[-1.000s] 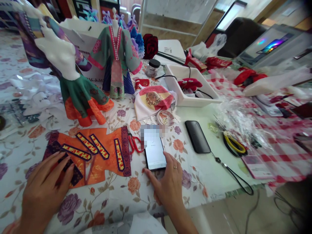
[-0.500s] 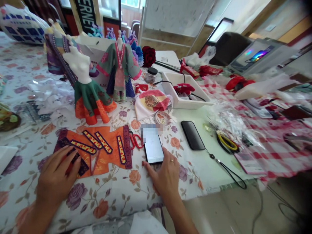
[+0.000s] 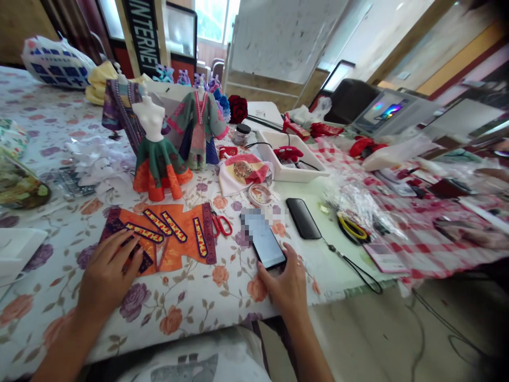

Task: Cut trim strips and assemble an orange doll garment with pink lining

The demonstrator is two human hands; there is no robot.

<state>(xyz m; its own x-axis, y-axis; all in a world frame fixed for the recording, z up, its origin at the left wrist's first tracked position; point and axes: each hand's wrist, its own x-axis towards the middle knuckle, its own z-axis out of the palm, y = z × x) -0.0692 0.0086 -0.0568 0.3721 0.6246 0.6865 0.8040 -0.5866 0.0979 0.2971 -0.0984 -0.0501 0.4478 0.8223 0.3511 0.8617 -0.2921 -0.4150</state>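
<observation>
My right hand (image 3: 287, 280) grips the near end of a lit smartphone (image 3: 267, 243), thumb on one edge and fingers on the other. The phone lies at a slant, and part of its screen is blurred out. My left hand (image 3: 113, 265) rests with fingers spread on a dark patterned strip at the left of an orange cloth garment piece (image 3: 170, 261) with purple borders. Several yellow-and-red strips edged in purple (image 3: 174, 226) lie on that piece. Red-handled scissors (image 3: 222, 225) sit between the garment piece and the phone.
Behind the cloth stand doll mannequins, one in a green-orange skirt (image 3: 161, 175), another in a green robe (image 3: 199, 124). A black phone (image 3: 303, 218) with a wrist strap lies to the right. Farther back are a roll of tape (image 3: 259, 195) and a white tray (image 3: 294, 172).
My right hand has moved the smartphone to the right, away from the scissors, and turned it more slantwise. My left hand stays on the cloth. The camera view has shifted a little.
</observation>
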